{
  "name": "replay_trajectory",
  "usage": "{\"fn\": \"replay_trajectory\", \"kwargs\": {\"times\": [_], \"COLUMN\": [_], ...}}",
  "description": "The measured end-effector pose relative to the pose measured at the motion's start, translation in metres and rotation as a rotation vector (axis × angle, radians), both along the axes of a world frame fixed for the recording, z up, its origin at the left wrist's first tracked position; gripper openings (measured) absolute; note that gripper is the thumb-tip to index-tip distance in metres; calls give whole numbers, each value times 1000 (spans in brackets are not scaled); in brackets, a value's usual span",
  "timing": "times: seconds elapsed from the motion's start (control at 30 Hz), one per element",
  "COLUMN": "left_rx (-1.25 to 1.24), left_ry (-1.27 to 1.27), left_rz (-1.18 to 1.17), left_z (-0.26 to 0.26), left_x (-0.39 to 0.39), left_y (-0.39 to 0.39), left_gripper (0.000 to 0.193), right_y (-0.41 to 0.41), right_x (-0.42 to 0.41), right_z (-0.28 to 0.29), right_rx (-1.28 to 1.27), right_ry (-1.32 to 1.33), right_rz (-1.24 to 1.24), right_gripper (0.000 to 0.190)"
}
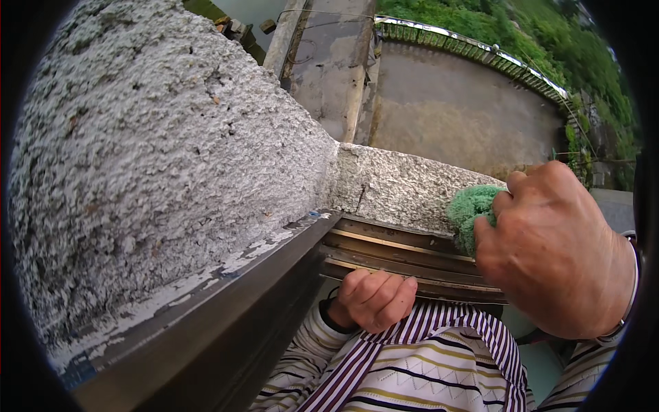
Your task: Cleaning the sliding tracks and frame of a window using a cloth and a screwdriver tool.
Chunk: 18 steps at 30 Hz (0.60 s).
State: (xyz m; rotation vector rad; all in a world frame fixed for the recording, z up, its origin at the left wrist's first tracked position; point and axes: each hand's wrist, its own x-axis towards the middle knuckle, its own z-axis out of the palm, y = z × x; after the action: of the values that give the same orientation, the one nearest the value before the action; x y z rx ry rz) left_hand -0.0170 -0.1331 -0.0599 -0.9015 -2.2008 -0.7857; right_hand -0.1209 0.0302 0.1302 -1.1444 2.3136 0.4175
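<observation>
My right hand [561, 252] is closed around a bunched green terry cloth [471, 213]. The cloth presses on the rough cement outer sill [396, 185], its lower part reaching over the metal sliding-window track [406, 250]. Curled into a fist, my left hand [378, 298] rests at the inner edge of the track, just in front of my striped clothing [427, 371]. Nothing shows in that fist, and its palm side is partly hidden. The track has several parallel grooves with dark grime in them.
A rough cement wall [170, 129] rises at the left, edged by the dark metal window frame [206, 298] with flaking white residue. Far below, outside, lie a wet concrete ledge [329, 67], a flat grey surface [463, 108] with a railing [479, 46], and green plants [556, 36].
</observation>
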Motion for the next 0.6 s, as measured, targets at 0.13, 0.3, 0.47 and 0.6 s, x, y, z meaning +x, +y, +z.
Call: {"fn": "replay_trajectory", "kwargs": {"times": [0.13, 0.3, 0.47, 0.6], "left_rx": [-5, 51, 102, 96], "left_ry": [41, 56, 34, 22], "left_rz": [22, -35, -70, -59], "left_z": [-1, -8, -13, -10], "left_x": [-3, -3, -3, -6], "left_y": [1, -1, -1, 5], "left_gripper": [19, 17, 15, 15], "right_y": [11, -7, -21, -30], "right_x": [-1, 7, 33, 49], "right_z": [-3, -50, -80, -84], "right_rx": [-213, -487, -547, -550], "right_ry": [19, 71, 336, 445], "right_rz": [12, 28, -32, -82], "right_gripper": [36, 48, 40, 40]}}
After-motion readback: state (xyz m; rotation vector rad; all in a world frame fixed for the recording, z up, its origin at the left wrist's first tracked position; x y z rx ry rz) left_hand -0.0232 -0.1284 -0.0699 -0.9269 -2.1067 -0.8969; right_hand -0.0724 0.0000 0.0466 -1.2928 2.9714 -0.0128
